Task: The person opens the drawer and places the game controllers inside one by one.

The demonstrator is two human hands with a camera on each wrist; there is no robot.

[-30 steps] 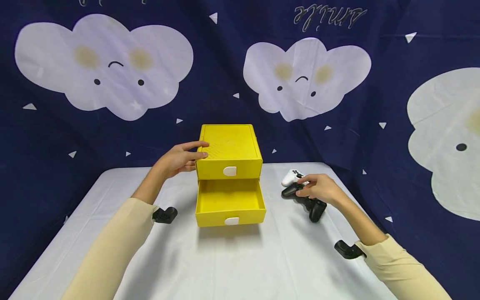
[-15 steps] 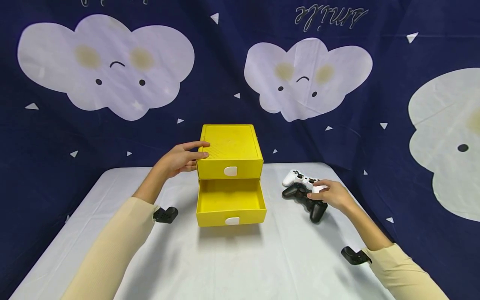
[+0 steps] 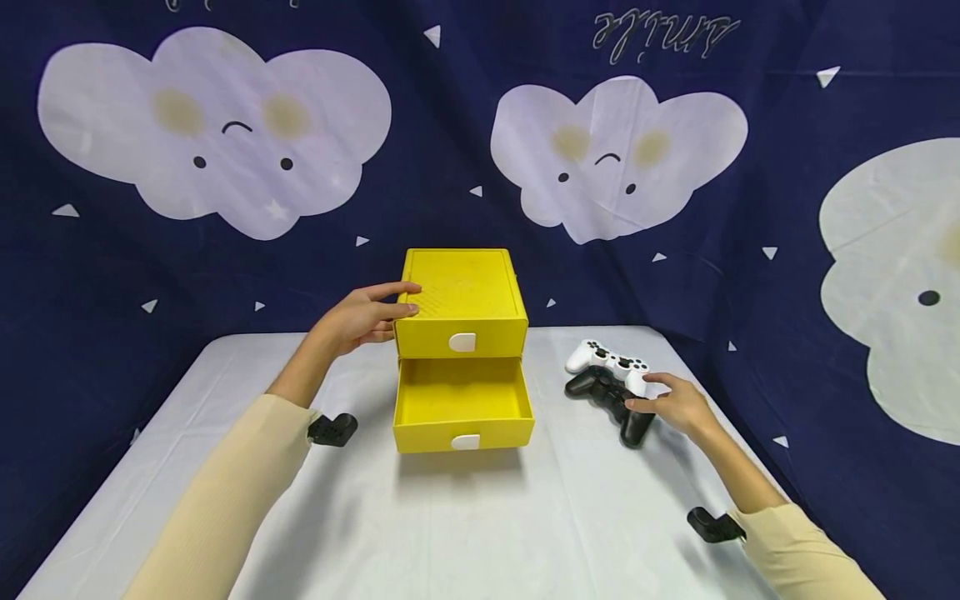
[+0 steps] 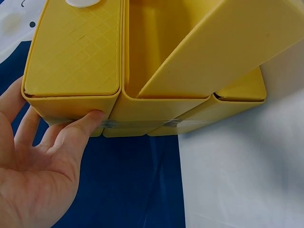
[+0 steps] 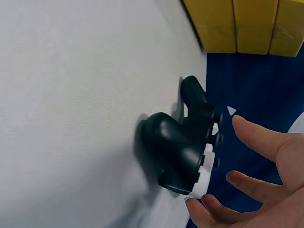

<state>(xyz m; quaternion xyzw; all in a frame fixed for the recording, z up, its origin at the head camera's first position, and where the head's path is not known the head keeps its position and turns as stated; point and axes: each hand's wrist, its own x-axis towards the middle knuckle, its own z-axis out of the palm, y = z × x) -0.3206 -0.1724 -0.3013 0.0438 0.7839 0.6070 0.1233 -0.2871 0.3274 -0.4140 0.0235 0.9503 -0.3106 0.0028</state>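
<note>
A yellow drawer cabinet (image 3: pixel 465 283) stands at the middle of the table, its top drawer (image 3: pixel 495 337) closed. The drawer below (image 3: pixel 431 437) is pulled out, and its visible inside holds nothing. My left hand (image 3: pixel 356 321) rests on the cabinet's left top edge, fingers over the top and side; in the left wrist view its thumb (image 4: pixel 90 121) touches the side wall. To the right, a black game controller (image 3: pixel 600 383) lies in front of a white game controller (image 3: pixel 588 357). My right hand (image 3: pixel 682 406) hovers at their right end with fingers spread, gripping nothing.
A white cloth covers the table (image 3: pixel 465 533). Dark blue fabric with cloud prints (image 3: pixel 442 150) hangs behind and at the sides. Black devices (image 3: pixel 332 430) are worn at both wrists. A third, lowest drawer (image 4: pixel 244 88) shows closed in the left wrist view.
My right hand has moved rightward off the black controller toward the controllers' right end, uncovering the white one. My left hand stays on the cabinet, and the drawer has not moved.
</note>
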